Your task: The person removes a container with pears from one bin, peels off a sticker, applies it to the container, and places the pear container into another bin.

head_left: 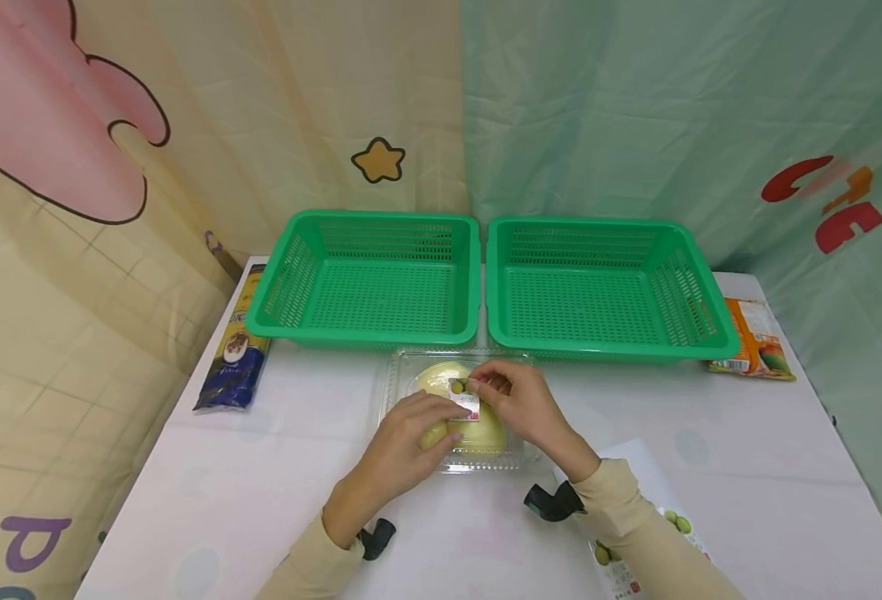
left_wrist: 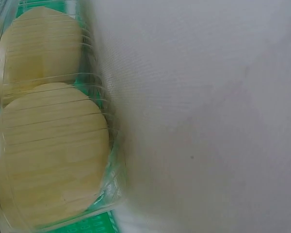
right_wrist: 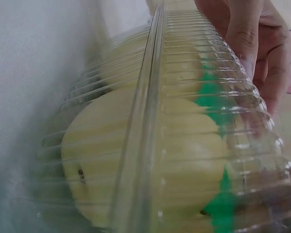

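Observation:
A clear plastic clamshell box (head_left: 403, 379) with several pale yellow-green round fruits (left_wrist: 51, 150) lies closed at the middle of the table. On its lid is a small white label (head_left: 465, 403) with a picture of green fruit. My right hand (head_left: 519, 404) pinches the label's upper right edge between thumb and fingertips. The left hand (head_left: 414, 437) rests over the lid's left side, fingers extended, with fingertips at the label's lower left. In the right wrist view, fingers (right_wrist: 245, 39) reach down to the ribbed lid.
Behind the box stand two green baskets, a left one (head_left: 366, 337) and a right one (head_left: 613, 346). A blue-and-yellow packet (head_left: 234, 354) lies at the left edge, an orange packet (head_left: 759, 342) at the right. A label sheet (head_left: 643, 467) lies partly under my right forearm.

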The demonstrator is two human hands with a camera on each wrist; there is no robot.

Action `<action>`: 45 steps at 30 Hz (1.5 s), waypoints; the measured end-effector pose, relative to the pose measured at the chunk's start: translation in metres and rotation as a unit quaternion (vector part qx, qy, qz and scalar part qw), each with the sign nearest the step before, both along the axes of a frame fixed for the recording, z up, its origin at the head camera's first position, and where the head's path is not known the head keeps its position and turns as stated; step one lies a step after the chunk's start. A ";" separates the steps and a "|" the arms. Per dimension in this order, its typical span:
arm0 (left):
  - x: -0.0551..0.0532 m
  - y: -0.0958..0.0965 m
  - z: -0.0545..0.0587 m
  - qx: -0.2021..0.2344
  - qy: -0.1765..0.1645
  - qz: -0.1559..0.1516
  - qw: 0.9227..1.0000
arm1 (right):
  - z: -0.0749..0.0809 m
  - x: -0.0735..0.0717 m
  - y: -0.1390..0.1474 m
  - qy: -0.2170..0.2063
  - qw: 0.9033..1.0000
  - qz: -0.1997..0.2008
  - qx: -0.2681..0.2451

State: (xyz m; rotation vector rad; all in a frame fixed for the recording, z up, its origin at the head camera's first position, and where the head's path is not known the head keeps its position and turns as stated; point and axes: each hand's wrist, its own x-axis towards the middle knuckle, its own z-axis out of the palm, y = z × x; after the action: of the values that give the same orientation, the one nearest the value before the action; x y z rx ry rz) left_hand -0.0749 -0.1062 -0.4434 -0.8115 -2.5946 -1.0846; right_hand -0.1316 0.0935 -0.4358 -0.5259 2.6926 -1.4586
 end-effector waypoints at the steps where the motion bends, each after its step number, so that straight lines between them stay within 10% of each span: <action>1: 0.000 0.000 0.000 -0.002 0.003 -0.002 1.000 | 0.000 0.000 0.000 0.000 1.000 0.000 0.001; 45: -0.004 0.001 0.000 -0.047 0.029 0.003 0.998 | -0.005 -0.003 -0.007 0.057 0.997 -0.019 0.048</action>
State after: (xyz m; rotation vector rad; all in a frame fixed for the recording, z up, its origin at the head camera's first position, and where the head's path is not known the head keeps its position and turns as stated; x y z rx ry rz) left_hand -0.0790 -0.1054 -0.4433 -0.8432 -2.6139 -0.9309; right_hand -0.1349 0.0861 -0.4408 -0.5730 2.8584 -1.3376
